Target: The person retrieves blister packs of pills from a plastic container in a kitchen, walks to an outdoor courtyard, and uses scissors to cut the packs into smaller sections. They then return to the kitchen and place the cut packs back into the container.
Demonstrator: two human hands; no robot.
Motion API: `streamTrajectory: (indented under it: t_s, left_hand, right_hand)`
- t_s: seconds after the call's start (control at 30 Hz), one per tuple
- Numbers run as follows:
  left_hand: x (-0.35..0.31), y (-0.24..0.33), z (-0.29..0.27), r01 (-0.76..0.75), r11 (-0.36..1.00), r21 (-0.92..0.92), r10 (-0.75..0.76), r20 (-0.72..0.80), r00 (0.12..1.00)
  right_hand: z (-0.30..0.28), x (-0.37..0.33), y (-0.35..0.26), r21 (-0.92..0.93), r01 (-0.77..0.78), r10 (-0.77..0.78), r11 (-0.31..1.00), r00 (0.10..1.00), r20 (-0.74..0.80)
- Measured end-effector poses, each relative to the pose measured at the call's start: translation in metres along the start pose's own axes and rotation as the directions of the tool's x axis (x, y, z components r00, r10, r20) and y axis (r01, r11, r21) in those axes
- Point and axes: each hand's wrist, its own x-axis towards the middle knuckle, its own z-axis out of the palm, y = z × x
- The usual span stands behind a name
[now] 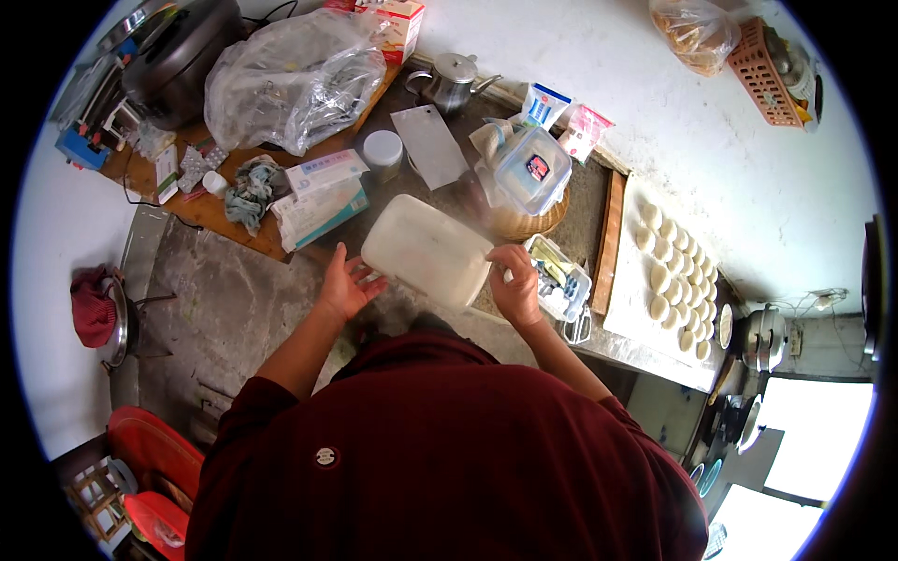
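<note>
A translucent whitish plastic container [426, 251], rectangular with rounded corners, is tilted in front of my body at the counter's edge. My right hand [515, 286] is closed at its right end, thumb and fingers pinching the rim. A small white bit shows by these fingers; I cannot make out what it is. By the container's lower left corner is my left hand [350, 284], palm up with its fingers spread. Whether its fingertips touch the container, I cannot tell. Just right of my right hand sits a clear box [561, 280] with small items inside.
Rows of round pale dough pieces [675, 285] lie on a white board at right, behind a wooden strip [610, 243]. Beyond the container stand a clear lidded box [533, 173] on a wicker basket [533, 222], a metal kettle [451, 82], a white-lidded jar [383, 150] and cartons [323, 201].
</note>
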Motion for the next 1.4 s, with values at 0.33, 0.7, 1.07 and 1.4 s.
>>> streamTrajectory:
  t_s: [0.33,0.7,1.07,1.4]
  left_hand:
    - [-0.027,-0.003,-0.034,0.02,0.987,0.16,-0.009,-0.069,0.998]
    - [-0.092,0.017,-0.112,-0.094,0.996,-0.006,0.094,-0.009,0.996]
    - [-0.07,0.109,-0.094,-0.434,0.747,0.504,0.515,-0.026,0.857]
    - [-0.02,0.148,-0.023,-0.389,-0.514,0.764,0.677,0.64,0.363]
  right_hand:
    - [0.094,0.125,-0.002,-0.095,0.1,-0.089,0.99,0.99,0.111]
    - [0.183,0.183,-0.032,-0.107,0.221,-0.196,0.97,0.959,0.204]
    - [0.132,0.077,-0.113,0.258,0.129,-0.22,0.957,0.906,0.362]
    - [0.057,-0.048,-0.082,0.088,-0.323,0.288,0.942,0.916,0.281]
